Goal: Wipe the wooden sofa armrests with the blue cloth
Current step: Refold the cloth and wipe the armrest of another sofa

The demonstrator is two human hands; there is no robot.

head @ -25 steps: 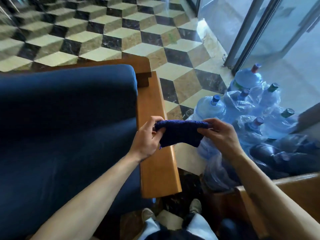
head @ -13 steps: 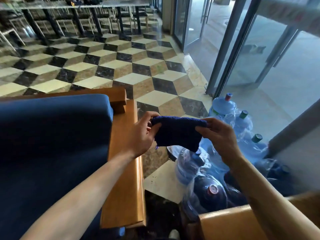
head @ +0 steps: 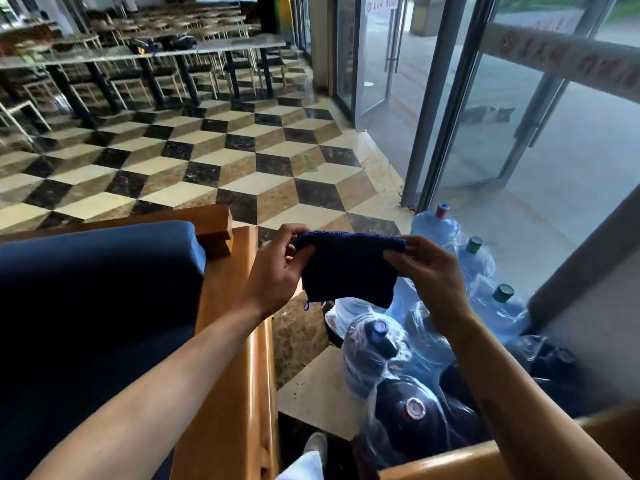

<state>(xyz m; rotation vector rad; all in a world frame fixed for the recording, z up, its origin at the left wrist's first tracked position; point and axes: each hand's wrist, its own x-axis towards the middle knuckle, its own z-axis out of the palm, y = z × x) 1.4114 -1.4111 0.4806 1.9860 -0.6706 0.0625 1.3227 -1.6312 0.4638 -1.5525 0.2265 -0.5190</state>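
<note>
The dark blue cloth hangs folded in the air, stretched between both hands. My left hand pinches its top left corner and my right hand pinches its top right corner. The cloth is held just right of the wooden sofa armrest, above the floor and the bottles, not touching the wood. The armrest runs from the sofa's back rail down toward me, beside the blue cushion. A second wooden armrest shows at the bottom right, under my right forearm.
Several large water bottles wrapped in plastic lie heaped on the floor right of the armrest, against glass doors. The checkered tile floor stretches ahead to tables and chairs. My shoe stands between the two armrests.
My head has tilted up, so the room and doors have come into view. Both hands keep hold of the cloth and have lifted it off the armrest, out to its right.
</note>
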